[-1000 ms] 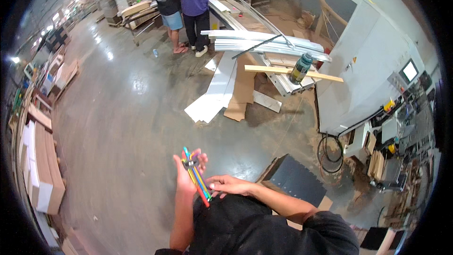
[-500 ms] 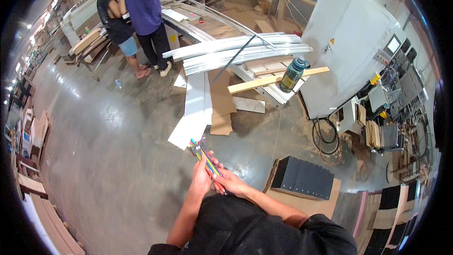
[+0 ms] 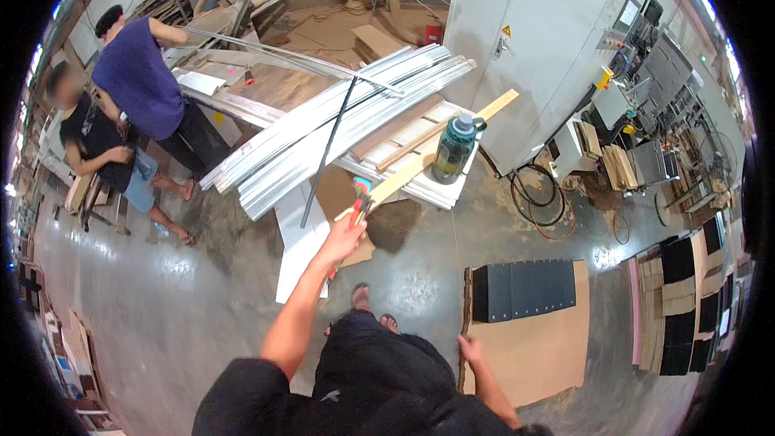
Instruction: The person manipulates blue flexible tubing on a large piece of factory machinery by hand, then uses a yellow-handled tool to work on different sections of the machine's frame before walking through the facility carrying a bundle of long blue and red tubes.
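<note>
My left hand (image 3: 345,240) is stretched forward and closed round a bundle of thin coloured sticks (image 3: 361,203). Red and yellow show above the fist, with a blue tip; a red end pokes out below it. Their exact kind is too small to tell. Past the bundle lie a pale wooden strip (image 3: 395,181) and a white board (image 3: 300,262). My right hand (image 3: 471,349) hangs low by the left edge of a brown cardboard sheet (image 3: 541,355). Its fingers are too small and bunched to read, and I cannot tell whether it touches the cardboard.
Silver metal profiles (image 3: 323,125) lie across the workbench ahead, crossed by a dark rod (image 3: 329,149). A teal water bottle (image 3: 454,149) stands near its right end. Black panels (image 3: 525,291) sit on the cardboard. Coiled hoses (image 3: 537,198) lie by a grey cabinet (image 3: 517,56). Two people stand at left.
My hands have parted: the left has carried the bundle forward toward the bench, and the right has let go and dropped beside the cardboard. The whole view has swung right and the bench is closer.
</note>
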A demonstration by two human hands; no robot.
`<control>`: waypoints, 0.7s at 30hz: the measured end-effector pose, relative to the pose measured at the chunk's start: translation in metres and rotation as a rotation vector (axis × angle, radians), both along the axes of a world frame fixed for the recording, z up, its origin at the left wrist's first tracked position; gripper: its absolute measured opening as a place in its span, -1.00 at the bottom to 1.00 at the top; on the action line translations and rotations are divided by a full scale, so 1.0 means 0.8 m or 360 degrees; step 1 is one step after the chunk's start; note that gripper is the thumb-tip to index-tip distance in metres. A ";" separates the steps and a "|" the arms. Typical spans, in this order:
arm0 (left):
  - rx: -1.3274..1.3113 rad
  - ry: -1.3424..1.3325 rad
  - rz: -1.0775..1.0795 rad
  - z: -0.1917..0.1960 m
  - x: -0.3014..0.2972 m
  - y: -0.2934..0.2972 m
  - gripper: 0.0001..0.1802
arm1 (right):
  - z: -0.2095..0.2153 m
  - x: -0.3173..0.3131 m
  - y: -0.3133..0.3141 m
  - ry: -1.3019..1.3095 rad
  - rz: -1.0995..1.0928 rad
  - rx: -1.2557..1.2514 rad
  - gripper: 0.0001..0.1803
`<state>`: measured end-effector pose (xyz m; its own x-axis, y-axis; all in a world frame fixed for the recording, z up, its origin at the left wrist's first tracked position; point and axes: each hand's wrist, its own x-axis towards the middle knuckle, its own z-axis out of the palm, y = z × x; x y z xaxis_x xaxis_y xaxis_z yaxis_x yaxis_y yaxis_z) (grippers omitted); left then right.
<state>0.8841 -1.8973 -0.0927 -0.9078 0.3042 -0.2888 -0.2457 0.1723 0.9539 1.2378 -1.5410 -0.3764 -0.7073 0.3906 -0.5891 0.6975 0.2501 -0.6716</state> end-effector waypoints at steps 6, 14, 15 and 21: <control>-0.0284 0.0354 -0.0007 0.034 -0.220 0.012 -0.72 | -0.023 0.256 -0.036 -0.0443 -0.1156 -0.0357 -0.59; -0.1322 0.0749 0.0481 0.017 -0.512 -0.162 -0.52 | 0.086 -0.016 -0.134 -0.0517 -0.1294 -0.0476 -0.64; -0.1413 0.0735 0.0486 -0.001 -0.544 -0.186 -0.53 | 0.096 -0.045 -0.138 -0.0479 -0.1302 -0.0473 -0.64; -0.1757 0.0705 0.0411 -0.062 -0.667 -0.232 -0.49 | 0.144 -0.124 -0.147 -0.0352 -0.1438 -0.0376 -0.67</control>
